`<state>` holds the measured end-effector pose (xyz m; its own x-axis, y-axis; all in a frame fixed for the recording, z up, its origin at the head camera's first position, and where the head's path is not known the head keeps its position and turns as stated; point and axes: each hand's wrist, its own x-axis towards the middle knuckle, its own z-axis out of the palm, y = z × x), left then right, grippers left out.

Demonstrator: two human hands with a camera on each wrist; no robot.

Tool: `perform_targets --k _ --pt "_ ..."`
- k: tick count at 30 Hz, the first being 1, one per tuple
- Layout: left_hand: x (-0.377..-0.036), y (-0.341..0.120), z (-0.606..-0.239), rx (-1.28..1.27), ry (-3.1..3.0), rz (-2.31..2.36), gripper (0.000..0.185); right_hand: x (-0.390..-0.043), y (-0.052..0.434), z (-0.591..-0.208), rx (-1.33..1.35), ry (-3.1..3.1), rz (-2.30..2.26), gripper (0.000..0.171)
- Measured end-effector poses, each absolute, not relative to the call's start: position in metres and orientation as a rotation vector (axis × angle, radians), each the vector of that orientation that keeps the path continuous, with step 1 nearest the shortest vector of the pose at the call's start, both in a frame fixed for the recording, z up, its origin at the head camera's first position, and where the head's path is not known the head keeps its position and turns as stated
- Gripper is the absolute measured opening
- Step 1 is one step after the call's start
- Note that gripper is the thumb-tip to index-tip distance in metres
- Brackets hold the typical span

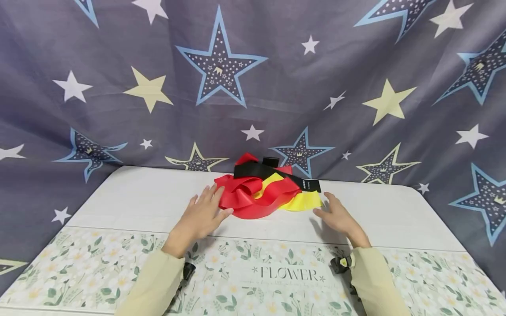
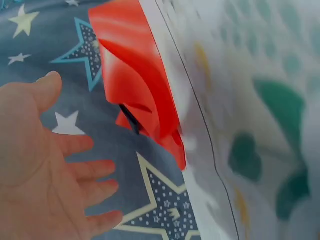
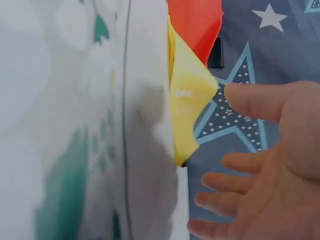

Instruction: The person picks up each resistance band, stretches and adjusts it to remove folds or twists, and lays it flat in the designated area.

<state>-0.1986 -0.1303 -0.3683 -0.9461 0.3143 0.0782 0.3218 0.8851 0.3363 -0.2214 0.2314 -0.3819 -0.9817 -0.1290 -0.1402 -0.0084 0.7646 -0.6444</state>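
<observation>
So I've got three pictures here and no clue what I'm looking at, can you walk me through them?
No machine here: a person wears three cameras. The wide picture comes from the head, looking down at a white table with a flowered mat before a starry curtain. The other two come from the wrists, close and blurry. In the middle lies a pile of stretchy bands: red band, yellow band, black band. The left hand lies open beside the red band, perhaps just touching it. The right hand is open near the yellow band. Neither hand holds anything.
</observation>
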Motion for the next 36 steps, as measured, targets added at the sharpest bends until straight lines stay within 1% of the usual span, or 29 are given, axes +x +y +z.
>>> perform_targets --k 4,9,12,15,18,23,27,32,36 --pt "-0.2 -0.122 -0.368 -0.561 -3.021 -0.644 0.073 -0.23 0.234 -0.387 -0.004 2.748 -1.061 0.068" --pt "-0.197 -0.11 -0.363 -0.625 -3.012 -0.66 0.071 -0.241 0.235 -0.387 0.055 2.728 -1.197 0.06" --pt "-0.196 -0.104 -0.36 -0.657 -3.03 -0.7 0.071 -0.246 0.232 -0.387 0.107 2.698 -1.311 0.059" --pt "-0.195 -0.098 -0.357 -0.65 -3.038 -0.781 0.071 -0.248 0.226 -0.389 0.213 2.668 -1.384 0.059" --pt "-0.193 -0.091 -0.353 -0.638 -3.02 -0.862 0.07 -0.249 0.22 -0.391 0.301 2.653 -1.374 0.057" --pt "-0.188 -0.073 -0.349 -0.663 -3.023 -0.957 0.07 -0.248 0.212 -0.395 0.366 2.694 -1.315 0.041" --pt "-0.186 -0.06 -0.349 -0.657 -3.055 -0.995 0.072 -0.248 0.208 -0.397 0.402 2.675 -1.393 0.026" --pt "-0.185 -0.047 -0.354 -0.632 -3.102 -1.059 0.072 -0.244 0.203 -0.398 0.441 2.678 -1.438 0.023" --pt "-0.181 -0.036 -0.359 -0.556 -3.055 -1.129 0.066 -0.239 0.194 -0.394 0.488 2.643 -1.53 0.02"
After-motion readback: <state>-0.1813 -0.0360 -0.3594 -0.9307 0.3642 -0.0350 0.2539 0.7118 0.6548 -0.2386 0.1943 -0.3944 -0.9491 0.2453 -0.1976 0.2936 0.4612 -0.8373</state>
